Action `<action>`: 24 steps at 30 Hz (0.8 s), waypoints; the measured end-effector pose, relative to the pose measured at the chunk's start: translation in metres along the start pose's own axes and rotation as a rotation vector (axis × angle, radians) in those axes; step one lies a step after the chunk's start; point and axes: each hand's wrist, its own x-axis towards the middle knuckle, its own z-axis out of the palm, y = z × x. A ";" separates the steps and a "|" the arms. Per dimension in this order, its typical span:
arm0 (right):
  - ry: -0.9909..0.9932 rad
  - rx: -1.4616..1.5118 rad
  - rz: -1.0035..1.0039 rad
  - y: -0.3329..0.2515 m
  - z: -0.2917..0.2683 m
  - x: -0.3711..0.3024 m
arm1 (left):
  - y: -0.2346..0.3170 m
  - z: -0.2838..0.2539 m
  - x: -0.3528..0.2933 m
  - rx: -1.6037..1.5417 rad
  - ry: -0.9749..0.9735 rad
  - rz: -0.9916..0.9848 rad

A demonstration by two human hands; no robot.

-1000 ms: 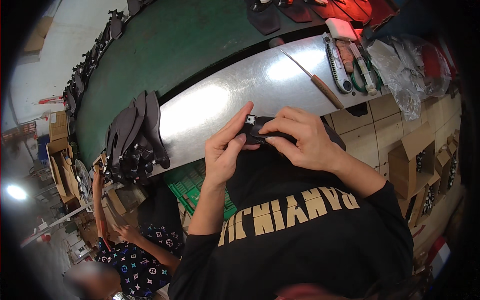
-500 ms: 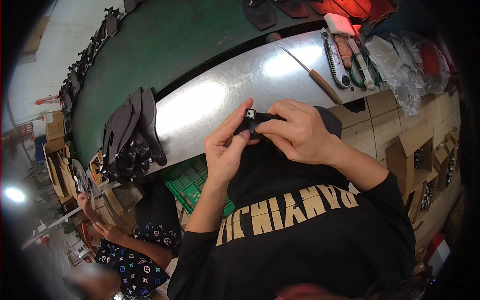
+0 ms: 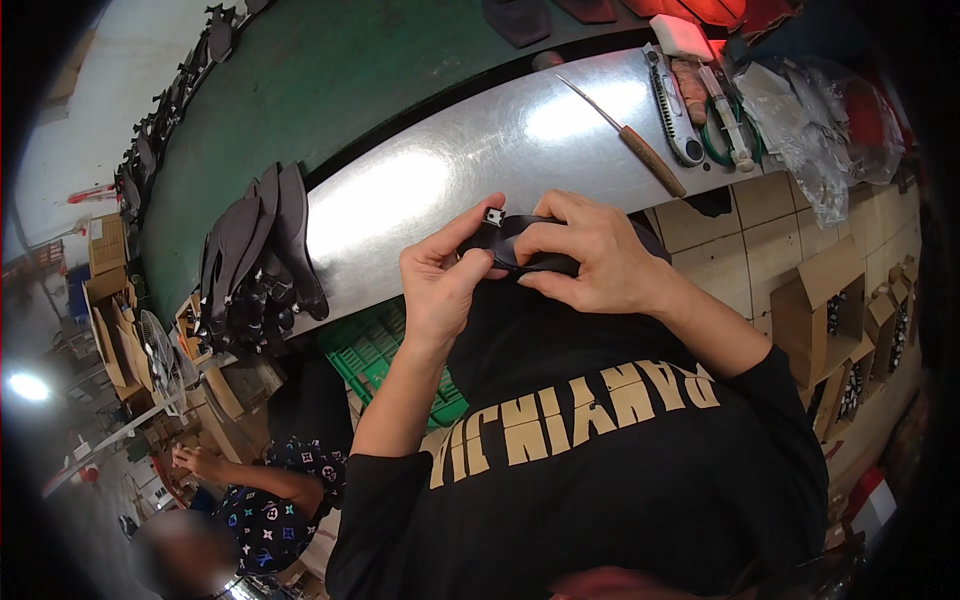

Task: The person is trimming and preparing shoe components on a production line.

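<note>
A dark necktie (image 3: 513,228) is bunched between my hands above the near edge of the metal worktop, its wide part trailing out past my right wrist. At its left end sits a small shiny metal clip (image 3: 495,215), beside the fingertips of my left hand (image 3: 432,295). My left thumb and fingers close on that end. The fingers of my right hand (image 3: 600,255) are curled over the dark fabric just right of the clip, with the thumb underneath. Folds of the tie under my fingers are hidden.
Left of my hands lies a pile of dark neckties (image 3: 255,245). On the metal worktop (image 3: 440,150) are an awl (image 3: 640,150), a utility knife (image 3: 675,110) and a syringe (image 3: 728,120). A green crate (image 3: 375,350) stands below; a co-worker (image 3: 265,510) is at lower left.
My right hand has shifted its grip along the necktie, and its fingers have spread over the fabric. The clip end has tilted and moved slightly left. The co-worker's arms have lowered.
</note>
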 end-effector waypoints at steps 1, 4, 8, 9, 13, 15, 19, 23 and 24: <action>0.022 0.004 0.015 0.000 0.001 -0.001 | 0.001 0.001 0.000 -0.001 0.000 0.000; 0.081 -0.032 -0.014 0.000 0.006 -0.003 | 0.006 0.003 -0.001 0.002 0.009 -0.016; 0.216 -0.118 -0.153 0.003 0.010 -0.004 | 0.014 0.003 -0.001 -0.118 0.024 -0.139; 0.241 -0.118 -0.192 0.002 0.010 -0.005 | 0.017 0.002 -0.002 -0.172 0.019 -0.230; 0.236 -0.124 -0.319 -0.002 0.004 -0.004 | 0.034 0.008 -0.008 -0.270 -0.049 -0.148; 0.257 -0.158 -0.323 -0.005 0.004 -0.006 | 0.033 0.010 -0.010 -0.191 -0.043 -0.104; 0.306 -0.165 -0.211 -0.011 0.003 -0.008 | 0.030 -0.002 -0.009 -0.064 -0.107 -0.197; 0.323 -0.054 -0.087 -0.008 0.008 -0.013 | 0.029 -0.007 -0.005 0.089 -0.172 -0.282; 0.288 -0.032 -0.056 -0.007 0.008 -0.013 | 0.028 -0.007 -0.004 0.167 -0.185 -0.279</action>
